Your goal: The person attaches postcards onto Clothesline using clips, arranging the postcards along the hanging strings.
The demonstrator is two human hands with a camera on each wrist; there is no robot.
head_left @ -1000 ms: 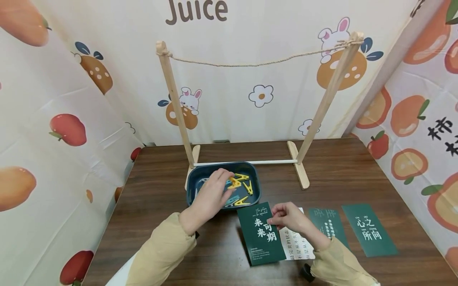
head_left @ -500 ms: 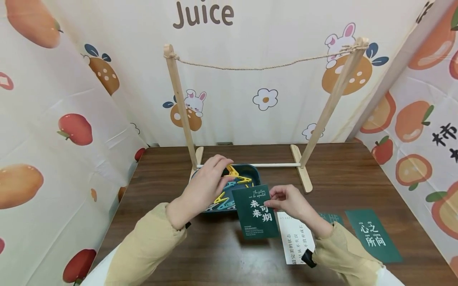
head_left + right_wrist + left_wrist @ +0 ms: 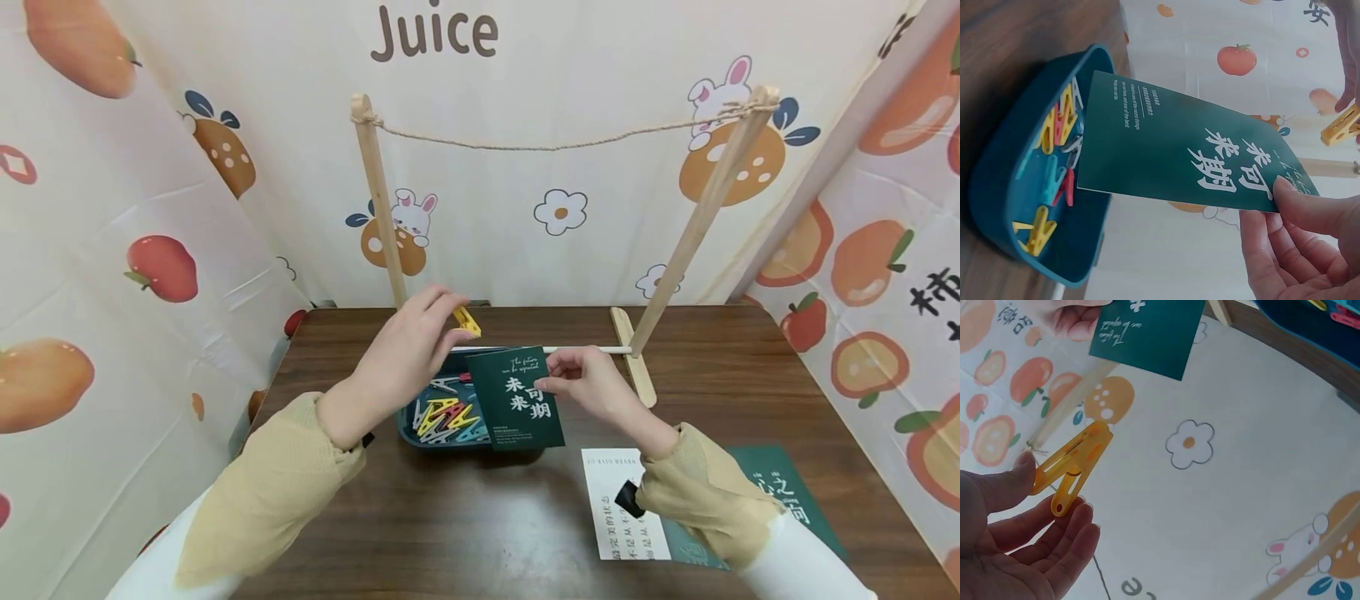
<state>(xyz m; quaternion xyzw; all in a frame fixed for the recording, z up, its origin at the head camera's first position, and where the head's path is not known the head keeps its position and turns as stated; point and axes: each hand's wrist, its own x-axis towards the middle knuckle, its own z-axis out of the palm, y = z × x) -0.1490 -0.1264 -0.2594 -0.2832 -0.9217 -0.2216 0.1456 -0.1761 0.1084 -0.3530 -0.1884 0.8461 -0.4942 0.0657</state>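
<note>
Head view: left hand [image 3: 401,358] pinches a yellow clip [image 3: 467,322]; right hand [image 3: 596,387] pinches the green card [image 3: 516,400] by its upper right edge. Card's off the desk [image 3: 480,533], partly overlapping the blue tub [image 3: 997,187]. Risk, my read: one-edge grip lets card swing or bend; loose pinch could drop clip.

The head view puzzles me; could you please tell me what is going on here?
A person's left hand pinches a yellow clip, and the right hand grips a green card near its edge. Both are held off the table, apart from each other, near a blue tray of clips. Behind, a rope hangs between wooden posts.
</note>
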